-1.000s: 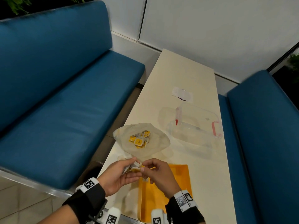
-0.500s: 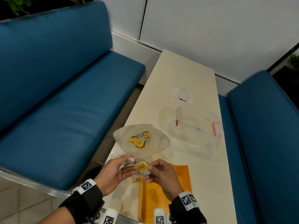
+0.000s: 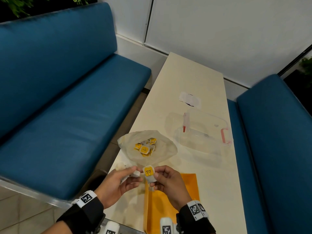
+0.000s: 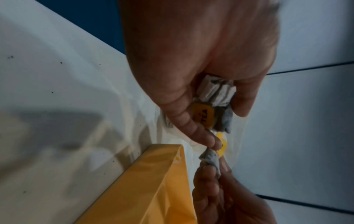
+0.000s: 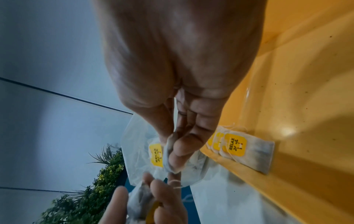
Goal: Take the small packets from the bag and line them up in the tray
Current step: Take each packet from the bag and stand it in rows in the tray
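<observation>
Nearest the wearer, the orange tray (image 3: 189, 184) lies at the near end of the cream table (image 3: 194, 78), its left wall standing just below the hands. In the right-wrist view, three packets in the tray (image 5: 247, 151) lie overlapped in a short row against one wall, yellow tags reading RELAX facing up. Above the tray's far left corner, the right hand (image 3: 166, 182) pinches one held packet (image 3: 149, 174) between thumb and fingers, yellow tag toward the head camera, the paper pouch hanging below the tag. The left hand (image 3: 118, 181), just beside it on the left, has its fingers curled round a small bunch of packets (image 4: 214, 103); the left-wrist view shows at least two folded pouches and one yellow tag in that grip. The fingertips of the two hands nearly meet; whether they touch cannot be told. Beyond the hands, the translucent bag (image 3: 167, 149) lies open on the table with a heap of remaining packets (image 3: 145, 147) inside. Farther right stands a clear lidded container (image 3: 211, 130) with pink clips. Beyond it lies a white paper slip (image 3: 190, 99). Blue benches (image 3: 67, 98) flank the table on both sides.
</observation>
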### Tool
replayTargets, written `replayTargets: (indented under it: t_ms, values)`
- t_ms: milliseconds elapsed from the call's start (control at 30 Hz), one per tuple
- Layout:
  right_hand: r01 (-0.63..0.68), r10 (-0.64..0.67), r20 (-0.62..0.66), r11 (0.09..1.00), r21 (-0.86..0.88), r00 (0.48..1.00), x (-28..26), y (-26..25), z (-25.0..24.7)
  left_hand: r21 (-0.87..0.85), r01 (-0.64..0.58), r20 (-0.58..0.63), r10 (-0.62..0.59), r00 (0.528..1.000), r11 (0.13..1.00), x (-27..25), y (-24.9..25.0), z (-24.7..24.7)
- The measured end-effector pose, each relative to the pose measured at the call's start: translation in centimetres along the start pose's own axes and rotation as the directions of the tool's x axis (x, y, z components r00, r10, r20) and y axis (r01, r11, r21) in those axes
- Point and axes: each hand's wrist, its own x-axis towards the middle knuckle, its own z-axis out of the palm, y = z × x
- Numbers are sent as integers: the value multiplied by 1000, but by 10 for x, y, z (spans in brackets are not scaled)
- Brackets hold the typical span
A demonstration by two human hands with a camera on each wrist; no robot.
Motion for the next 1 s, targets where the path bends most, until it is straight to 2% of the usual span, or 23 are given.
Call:
replayTargets:
  t_ms: [100,200,300,367,467,633,700,767,900,1000]
  values:
    - [-4,4,35,1000,-1,999,-2,2,2,126,-16,38,12,999,992,-2,-5,7]
    - [-1,6,26,984,-179,1000,-4,3,4,269,-67,68,50,996,961,-2,-4,9]
    - [84,-102,-25,917,-389,994,-4,4,0,374,-99,110,63,992,922,-1,-2,9]
    - [157,-177,0,872,-464,984,-2,4,-4,453,-118,141,60,988,884,-1,-3,9]
    - [187,-194,44,824,-535,980,-2,1,-5,528,-145,161,69,984,837,0,-4,11]
    - [123,-165,-80,916,-381,983,-1,-8,-25,488,-137,33,139,990,862,4,-7,6]
    - [110,-157,-69,887,-449,985,-1,-8,-34,495,-116,3,132,991,861,4,-8,0]
    - [91,-127,-48,882,-463,991,-3,-7,-39,503,-98,-1,114,994,859,3,-10,-3]
    - [57,-78,-40,922,-384,996,-8,-4,-38,515,-94,23,96,995,852,1,-15,-4]
    - [7,-16,-16,906,-423,1000,-7,9,-35,539,-91,46,79,996,837,1,-19,-1]
